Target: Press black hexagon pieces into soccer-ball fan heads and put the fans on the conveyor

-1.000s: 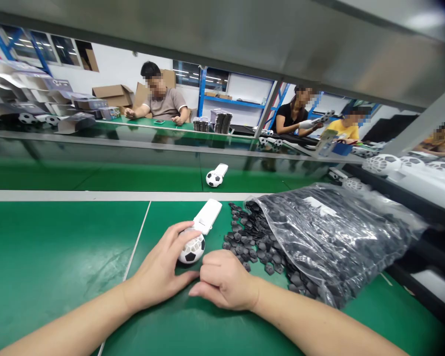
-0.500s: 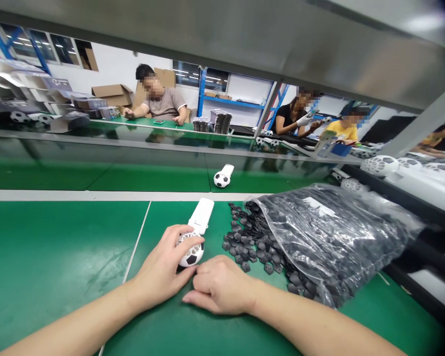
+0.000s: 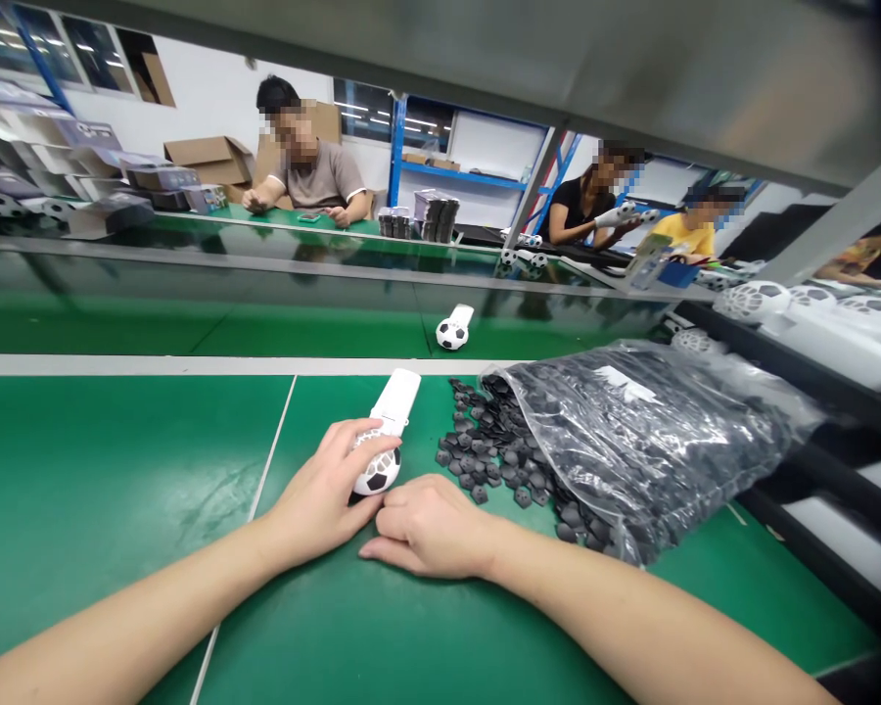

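Observation:
On the green work surface, my left hand (image 3: 328,487) is wrapped over the ball-shaped head of a white handheld device (image 3: 379,472). That head is patterned like a soccer ball, with black pentagons and an open lattice. Its flat white handle (image 3: 397,397) points away from me. Close beside the left thumb, my right hand (image 3: 427,529) rests curled on the surface, and whatever its fingers hold, if anything, is hidden. Black pentagon pieces (image 3: 477,460) lie loose to the right, spilling from a clear plastic bag (image 3: 653,431) full of them.
Beyond the pale strip (image 3: 191,366), a similar soccer-ball device (image 3: 452,334) lies on a green belt (image 3: 323,328). More white ball-headed parts (image 3: 753,299) sit on a rack at right. Several people work across the line. Boxes (image 3: 80,147) are stacked at far left. A metal shelf (image 3: 440,49) hangs overhead.
The camera view has tilted, so everything sits higher in the picture. The device on the belt has shifted slightly right. Both hands keep nearly the same pose.

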`<state>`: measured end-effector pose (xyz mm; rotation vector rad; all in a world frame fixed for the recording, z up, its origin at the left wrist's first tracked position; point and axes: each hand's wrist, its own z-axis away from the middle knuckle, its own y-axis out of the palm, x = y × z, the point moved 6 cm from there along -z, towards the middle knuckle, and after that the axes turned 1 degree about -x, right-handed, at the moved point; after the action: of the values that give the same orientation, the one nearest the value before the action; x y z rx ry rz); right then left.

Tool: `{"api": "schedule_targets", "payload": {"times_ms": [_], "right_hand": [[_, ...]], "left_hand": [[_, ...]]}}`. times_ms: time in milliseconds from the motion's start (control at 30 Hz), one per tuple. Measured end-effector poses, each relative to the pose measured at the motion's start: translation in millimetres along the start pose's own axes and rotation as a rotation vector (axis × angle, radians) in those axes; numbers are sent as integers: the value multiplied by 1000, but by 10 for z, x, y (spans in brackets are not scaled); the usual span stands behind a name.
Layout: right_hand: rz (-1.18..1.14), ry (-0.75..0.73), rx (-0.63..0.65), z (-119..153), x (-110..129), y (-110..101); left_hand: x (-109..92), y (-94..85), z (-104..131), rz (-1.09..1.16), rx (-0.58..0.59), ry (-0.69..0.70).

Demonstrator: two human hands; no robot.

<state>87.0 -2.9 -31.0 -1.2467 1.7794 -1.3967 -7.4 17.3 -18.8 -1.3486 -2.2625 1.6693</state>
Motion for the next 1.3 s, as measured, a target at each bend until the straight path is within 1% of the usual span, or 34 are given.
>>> {"api": "schedule_targets", "payload": {"times_ms": [267,467,600,833,1300], "right_hand": [[-6,-1,16,-5,13,-15],[3,23,67,-6,9,-5],[1,27,74,-6,11,-12],[7,53,128,-4,5,8],[3,63,126,-7,6,5]], "left_hand": [[-1,11,3,-1,2,3],[27,-13,10,40,-47,-45],[35,-2,10,36,-27,-65],[34,3,9,28,-21,-65],[48,27,13,-1,-8,-83]]}}
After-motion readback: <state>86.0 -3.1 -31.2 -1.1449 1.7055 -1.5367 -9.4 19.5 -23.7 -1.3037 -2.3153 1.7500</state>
